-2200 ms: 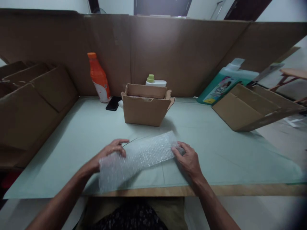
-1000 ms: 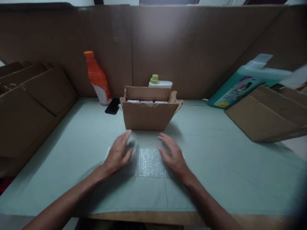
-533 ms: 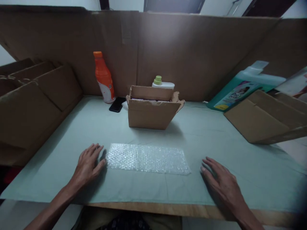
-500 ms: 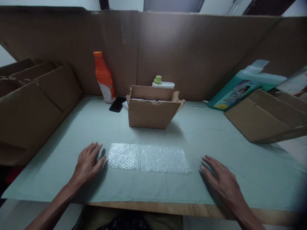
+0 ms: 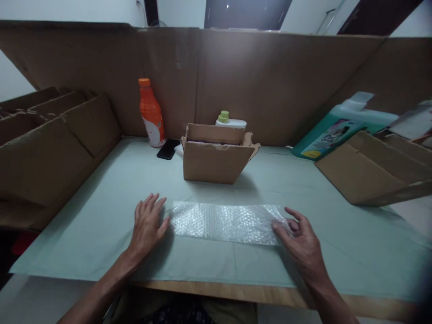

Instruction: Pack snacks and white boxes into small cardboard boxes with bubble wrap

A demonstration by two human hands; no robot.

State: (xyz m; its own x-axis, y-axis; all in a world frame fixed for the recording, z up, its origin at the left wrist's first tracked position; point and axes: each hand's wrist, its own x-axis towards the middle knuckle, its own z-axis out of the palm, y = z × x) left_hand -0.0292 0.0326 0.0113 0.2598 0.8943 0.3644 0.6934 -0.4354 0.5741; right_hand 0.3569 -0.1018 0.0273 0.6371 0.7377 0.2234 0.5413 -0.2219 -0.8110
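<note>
A clear strip of bubble wrap (image 5: 224,223) lies lengthwise across the light green tablecloth (image 5: 202,261) in front of me. Its right end is pinched between the thumb and fingers of my right hand (image 5: 302,240), and that end is slightly lifted and creased. My left hand (image 5: 148,225) rests palm down by the left end, fingers spread, with the thumb close to the strip's edge. Whether that thumb touches the plastic I cannot tell. Behind the strip stands a small open cardboard box (image 5: 216,162); what lies inside it is mostly hidden.
An orange bottle (image 5: 151,114), a black phone (image 5: 168,149) and a white bottle with a green cap (image 5: 231,121) are at the back. On the right, a teal jug (image 5: 334,128) leans behind a tilted cardboard box (image 5: 367,168). Larger cardboard boxes (image 5: 43,166) line the left side.
My right hand has moved left and closed on the bubble wrap's right end. The strip has shifted right, and my left hand has followed it rightward. The view has tilted slightly up.
</note>
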